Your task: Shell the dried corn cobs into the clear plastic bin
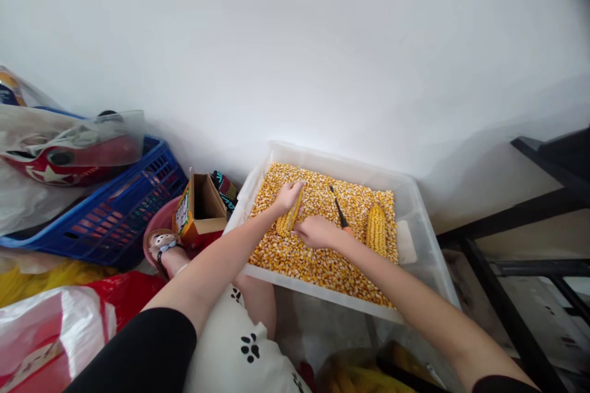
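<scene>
a single head-worn camera looks forward and down from above the person's lap, facing a white wall [295,43]. it sits near enough that both forearms run up from the bottom edge to a clear bin [417,221] at mid-frame. the wide lens bends the edges, taking in a blue crate [120,209] at left and a black frame [530,245] at right.

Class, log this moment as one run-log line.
left hand: holds corn cob | right hand: on cob, tool beside | bin: loose kernels, second cob

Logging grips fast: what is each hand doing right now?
Left hand: closed on the corn cob.
Right hand: closed on the cob's lower end; the screwdriver lies beside it.
</scene>
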Available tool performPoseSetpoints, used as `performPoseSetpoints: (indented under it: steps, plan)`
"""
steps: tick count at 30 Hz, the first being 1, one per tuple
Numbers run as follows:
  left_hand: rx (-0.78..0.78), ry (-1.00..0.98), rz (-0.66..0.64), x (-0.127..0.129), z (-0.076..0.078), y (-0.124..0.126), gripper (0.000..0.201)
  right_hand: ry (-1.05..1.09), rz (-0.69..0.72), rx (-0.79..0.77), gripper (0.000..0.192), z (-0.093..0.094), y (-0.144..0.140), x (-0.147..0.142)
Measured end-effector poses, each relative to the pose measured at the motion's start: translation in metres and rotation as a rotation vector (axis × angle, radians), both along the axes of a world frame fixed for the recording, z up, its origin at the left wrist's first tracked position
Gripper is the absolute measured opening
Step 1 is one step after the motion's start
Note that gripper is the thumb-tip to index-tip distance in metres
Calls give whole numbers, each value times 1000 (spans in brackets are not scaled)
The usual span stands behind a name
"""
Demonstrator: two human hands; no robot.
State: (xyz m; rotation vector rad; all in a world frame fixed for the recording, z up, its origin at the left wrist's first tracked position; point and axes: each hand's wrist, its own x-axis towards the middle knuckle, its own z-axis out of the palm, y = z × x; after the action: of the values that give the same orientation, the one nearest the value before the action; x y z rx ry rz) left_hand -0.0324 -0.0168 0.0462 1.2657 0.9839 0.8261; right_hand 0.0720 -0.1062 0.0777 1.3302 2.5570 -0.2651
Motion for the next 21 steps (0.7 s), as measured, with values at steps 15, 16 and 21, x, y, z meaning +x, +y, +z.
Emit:
performPoseSetpoints:
  steps: [15, 16, 21]
  plan:
    - [163, 114, 12, 4, -3, 1, 40, -14, 25, -56, 25, 2, 12, -11]
    - [209, 142, 23, 5, -4, 1, 40, -35, 43, -73, 23, 5, 15, -13]
    - [328, 234, 19, 8, -8, 5, 41, -117, 110, -171, 20, 17, 26, -22]
